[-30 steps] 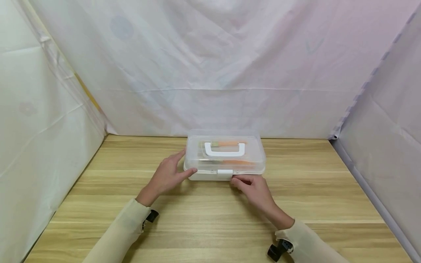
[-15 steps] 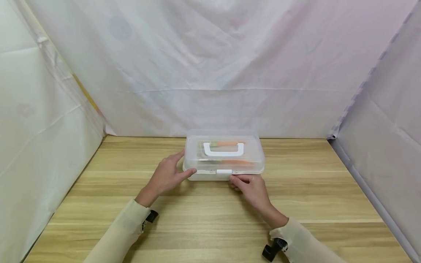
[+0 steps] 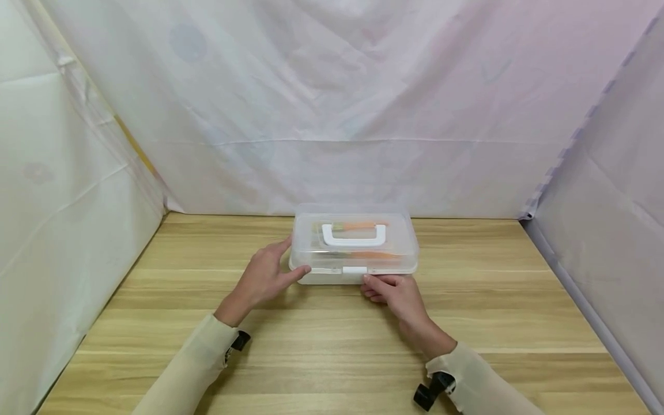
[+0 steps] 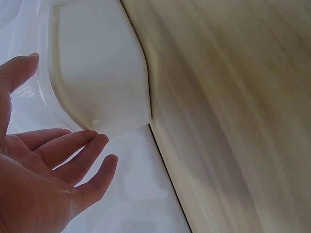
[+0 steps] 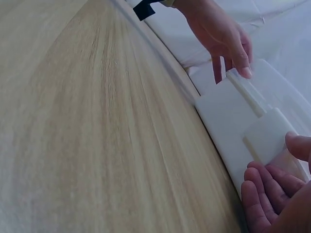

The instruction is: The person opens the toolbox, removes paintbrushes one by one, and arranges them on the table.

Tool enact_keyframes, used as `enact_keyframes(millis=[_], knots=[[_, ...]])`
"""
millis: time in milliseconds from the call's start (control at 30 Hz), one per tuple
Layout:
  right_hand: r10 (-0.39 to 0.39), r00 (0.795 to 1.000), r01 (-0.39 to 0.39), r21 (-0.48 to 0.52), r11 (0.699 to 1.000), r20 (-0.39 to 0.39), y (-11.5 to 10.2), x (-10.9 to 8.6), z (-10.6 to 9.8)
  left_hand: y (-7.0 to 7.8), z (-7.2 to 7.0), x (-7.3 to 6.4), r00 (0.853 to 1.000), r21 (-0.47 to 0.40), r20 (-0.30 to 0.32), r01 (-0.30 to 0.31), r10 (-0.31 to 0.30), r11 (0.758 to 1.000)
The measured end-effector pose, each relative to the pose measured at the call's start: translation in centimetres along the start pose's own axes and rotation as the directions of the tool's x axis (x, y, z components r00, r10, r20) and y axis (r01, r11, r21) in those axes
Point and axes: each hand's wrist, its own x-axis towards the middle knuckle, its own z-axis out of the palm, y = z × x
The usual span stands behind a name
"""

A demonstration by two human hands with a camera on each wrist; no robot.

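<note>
A white storage box (image 3: 332, 279) with a clear lid (image 3: 306, 236) and a white carrying handle (image 3: 354, 242) stands at the back middle of the table; the lid is down. At its left front corner my left hand (image 3: 261, 275) rests, thumb at the front rim and loosely bent fingers along the side. In the left wrist view, fingertips (image 4: 99, 136) touch the box's edge. My right hand (image 3: 402, 300) is at the front latch (image 5: 267, 136), with the thumb at its upper part and curled fingers at its lower edge. Orange-handled, brush-like items (image 3: 370, 255) show dimly through the lid.
The wood-grain table (image 3: 311, 357) runs forward from the box. Behind it hangs a pale cloth (image 3: 332, 115), close to the box's rear, with more cloth walls at left and right. A small black camera (image 3: 433, 392) is strapped at the right wrist.
The right wrist has shifted slightly left and the right fingers have moved a little at the latch. The left hand and the box stay nearly in place.
</note>
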Motion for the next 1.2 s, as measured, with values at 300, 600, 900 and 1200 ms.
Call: enact_keyframes(millis=[300,600,900,1200], knots=[[0.009,1.000,-0.009,-0.004,1.000,0.009,0.1,0.1,-0.1,0.0,0.1,-0.1,1.000,0.022,-0.010,-0.021,0.021,1.000],[0.005,1.000,-0.005,-0.002,1.000,0.022,-0.5,-0.3,0.0,0.0,0.3,-0.1,0.999,0.031,-0.022,-0.024,0.025,0.999],[-0.064,0.997,0.069,-0.117,0.991,0.045,-0.8,-0.9,-0.1,0.0,0.2,-0.3,1.000,0.047,-0.022,-0.005,0.006,0.999],[-0.157,0.987,0.159,-0.270,0.950,0.029,-1.1,-1.6,-0.3,-0.1,0.2,-0.3,1.000,0.040,-0.009,0.004,-0.003,0.999]])
